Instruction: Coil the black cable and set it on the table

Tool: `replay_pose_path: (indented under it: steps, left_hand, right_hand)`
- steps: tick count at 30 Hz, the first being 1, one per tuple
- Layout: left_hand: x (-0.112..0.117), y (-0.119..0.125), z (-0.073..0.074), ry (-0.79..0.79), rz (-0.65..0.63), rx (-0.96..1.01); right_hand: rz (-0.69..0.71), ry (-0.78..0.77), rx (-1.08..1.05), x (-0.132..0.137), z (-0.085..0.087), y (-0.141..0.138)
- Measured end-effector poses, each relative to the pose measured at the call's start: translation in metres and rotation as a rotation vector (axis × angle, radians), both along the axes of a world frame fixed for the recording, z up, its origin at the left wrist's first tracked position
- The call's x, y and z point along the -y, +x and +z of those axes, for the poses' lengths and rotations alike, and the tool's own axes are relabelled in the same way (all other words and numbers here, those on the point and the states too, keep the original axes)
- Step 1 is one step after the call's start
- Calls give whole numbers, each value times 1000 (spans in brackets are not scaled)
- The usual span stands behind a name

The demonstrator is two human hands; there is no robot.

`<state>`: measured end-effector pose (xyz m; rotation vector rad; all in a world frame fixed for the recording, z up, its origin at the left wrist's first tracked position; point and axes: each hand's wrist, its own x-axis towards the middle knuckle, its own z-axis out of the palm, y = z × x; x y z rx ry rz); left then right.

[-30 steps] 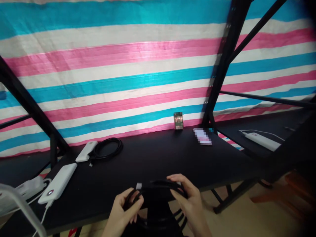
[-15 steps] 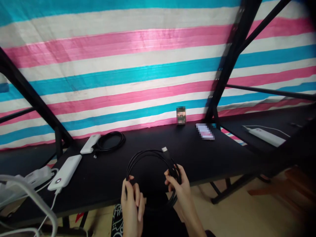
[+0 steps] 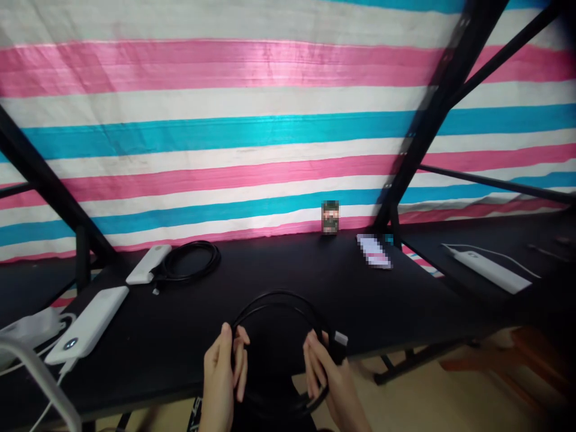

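Note:
A coiled black cable point(image 3: 281, 293) is held up in front of me at the table's front edge, as a wide loop. My left hand point(image 3: 221, 366) is closed on the loop's left side, thumb on top and fingers curled behind. My right hand point(image 3: 330, 372) pinches the right side. Beside the right hand's knuckles, a silver USB plug point(image 3: 341, 338) with a dark housing sticks out to the right. The bottom of the loop is dark and hard to make out against my dark clothing.
A second black cable coil point(image 3: 191, 278) lies behind, touching a white power bank point(image 3: 149, 264). Another white power bank point(image 3: 87, 324) has a cable plugged in. A pixelated phone-like item point(image 3: 374, 251) lies back right. Black frame posts point(image 3: 411, 141) rise at both sides.
Both hands and the loop sit lower in view. The USB plug has shifted from the loop's upper right to outside my right hand. My view has also tilted and turned slightly.

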<state>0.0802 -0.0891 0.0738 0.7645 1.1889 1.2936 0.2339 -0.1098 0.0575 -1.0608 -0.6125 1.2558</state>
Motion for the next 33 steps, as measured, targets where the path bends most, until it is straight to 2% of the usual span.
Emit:
replay_pose_path:
  steps: [3,6,11,13,17,19,22,25,27,33]
  left_hand:
    - [-19,5,-5,20,-118,-90]
    - [-47,3,-5,26,-192,-115]
    - [-96,-9,-6,151,-77,-154]
    - [-109,-15,-13,187,-48,-207]
    - [-122,-32,-24,230,-65,-356]
    - [-126,-43,-25,261,-70,-461]
    - [-136,-59,-23,334,-4,-609]
    - [-146,-70,-24,396,72,-723]
    - [-150,-74,-27,432,102,-788]
    - [-153,-75,-38,484,51,-885]
  right_hand:
    - [-102,-39,-23,-19,-7,3]
    - [-92,-17,-56,-49,-3,11]
    - [109,-108,-325,-134,9,27]
    - [107,-154,-281,-171,6,31]
    - [1,-144,37,-224,-14,34]
    - [7,-151,129,-237,-26,37]
    - [30,-156,328,-246,-41,44]
    - [16,-139,600,-252,-49,54]
    - [-10,-127,706,-255,-51,60]
    - [33,-140,728,-259,-49,67]
